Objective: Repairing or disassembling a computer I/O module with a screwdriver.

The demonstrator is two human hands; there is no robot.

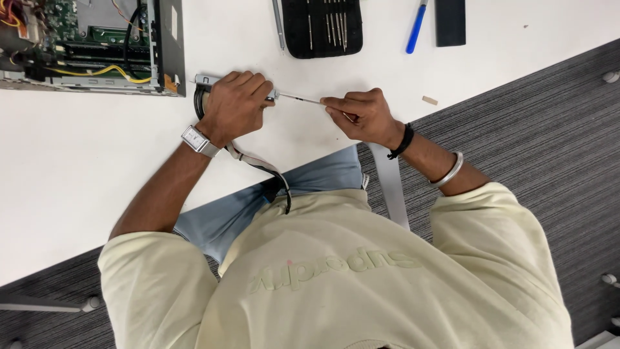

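Two hands meet along one slender tool: a thin metal screwdriver shaft point(300, 99) lies nearly level on the white worktop point(77, 168), its long axis running side to side between them. The camera looks down from above the head, so the picture is inverted: the hand with the wristwatch point(234, 106) appears on the left of the view, the hand with the bangle and black band point(361, 115) on the right. Which is the person's own left or right I take from that inversion. The watch hand is curled fully shut round the handle end, a grey metal piece point(206, 80) showing just beyond its knuckles. The bangle hand pinches the shaft's far tip between closed fingers point(336, 103). A ribbon cable point(258, 165) trails from under the watch hand toward the lap. Farther out lie an open computer chassis point(97, 45), a black fabric bit case point(323, 26) and a blue pen point(416, 27).
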